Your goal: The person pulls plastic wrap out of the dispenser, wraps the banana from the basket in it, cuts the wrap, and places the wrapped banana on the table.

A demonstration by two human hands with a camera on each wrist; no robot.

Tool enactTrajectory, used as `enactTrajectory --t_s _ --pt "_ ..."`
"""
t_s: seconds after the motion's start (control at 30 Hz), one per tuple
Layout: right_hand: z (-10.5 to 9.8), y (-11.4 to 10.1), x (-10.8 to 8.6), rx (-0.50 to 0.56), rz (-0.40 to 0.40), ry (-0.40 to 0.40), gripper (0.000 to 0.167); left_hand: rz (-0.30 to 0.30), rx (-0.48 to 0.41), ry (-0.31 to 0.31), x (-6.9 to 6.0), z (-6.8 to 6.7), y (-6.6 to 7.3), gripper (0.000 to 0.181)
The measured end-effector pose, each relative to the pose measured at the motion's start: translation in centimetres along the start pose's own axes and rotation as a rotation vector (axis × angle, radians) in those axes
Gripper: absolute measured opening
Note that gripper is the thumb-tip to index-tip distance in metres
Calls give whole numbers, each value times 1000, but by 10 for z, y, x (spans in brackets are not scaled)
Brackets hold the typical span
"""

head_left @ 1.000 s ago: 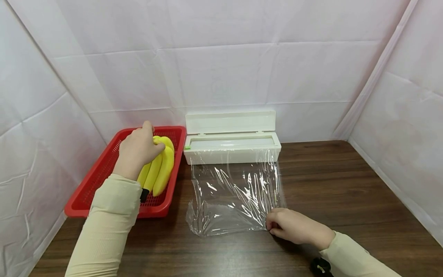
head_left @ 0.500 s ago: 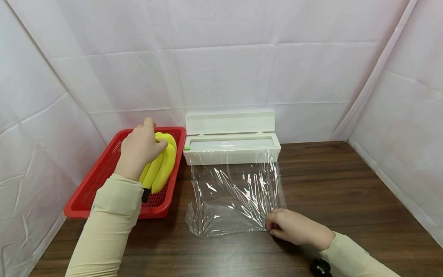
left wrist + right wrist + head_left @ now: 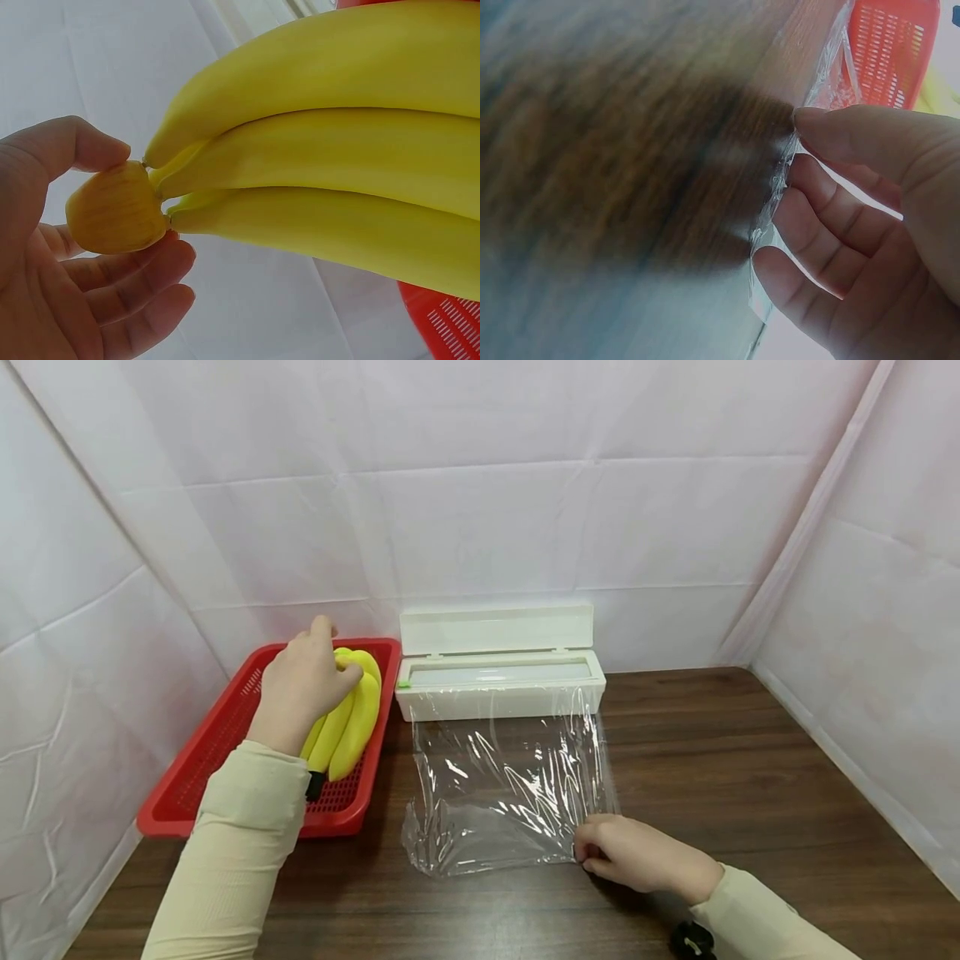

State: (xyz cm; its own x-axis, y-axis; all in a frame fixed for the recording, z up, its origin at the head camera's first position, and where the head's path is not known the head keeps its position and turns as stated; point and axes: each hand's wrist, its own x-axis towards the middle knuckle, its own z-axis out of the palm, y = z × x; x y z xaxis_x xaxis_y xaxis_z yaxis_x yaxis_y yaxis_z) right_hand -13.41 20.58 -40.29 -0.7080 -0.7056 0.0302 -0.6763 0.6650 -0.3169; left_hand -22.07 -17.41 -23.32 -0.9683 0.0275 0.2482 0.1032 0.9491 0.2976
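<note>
The white box (image 3: 502, 706) stands at the back of the table (image 3: 712, 760), its lid (image 3: 495, 631) raised behind it. A framed opening in its top shows a pale surface (image 3: 501, 673); what that is cannot be told. A small green tab (image 3: 404, 684) sits at the left end of the box's front edge. Clear film (image 3: 487, 839) runs from the box down over its front and lies toward the person, glossy and creased, its near left corner crumpled.

In front of the box, toward its right end, the right hand (image 3: 637, 852) pinches the film's near right corner, thumb against bent fingers, low over the table.

Just left of the box is the red basket (image 3: 337, 823), with slotted walls and floor. It holds yellow bananas (image 3: 355, 727) within its outline, on the side nearest the box; whether they rest on its floor or hang above it cannot be told. The left hand (image 3: 296, 689), left of the box, pinches the bunch by its brownish stem (image 3: 116, 210) between thumb and fingers. At least three bananas fan out from that stem.

White cloth (image 3: 480, 527) hangs behind the box and to both sides. A pale sleeve (image 3: 247, 810) covers the left arm, and another the right.
</note>
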Motion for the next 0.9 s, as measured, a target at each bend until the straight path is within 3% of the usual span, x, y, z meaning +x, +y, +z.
enactTrajectory --t_s 0.37,0.9 --pt "2 1 3 13 17 -24 15 -12 -7 12 -4 -2 -1 45" --pt "1 3 3 5 8 -11 15 39 -26 80 0 -6 7 47"
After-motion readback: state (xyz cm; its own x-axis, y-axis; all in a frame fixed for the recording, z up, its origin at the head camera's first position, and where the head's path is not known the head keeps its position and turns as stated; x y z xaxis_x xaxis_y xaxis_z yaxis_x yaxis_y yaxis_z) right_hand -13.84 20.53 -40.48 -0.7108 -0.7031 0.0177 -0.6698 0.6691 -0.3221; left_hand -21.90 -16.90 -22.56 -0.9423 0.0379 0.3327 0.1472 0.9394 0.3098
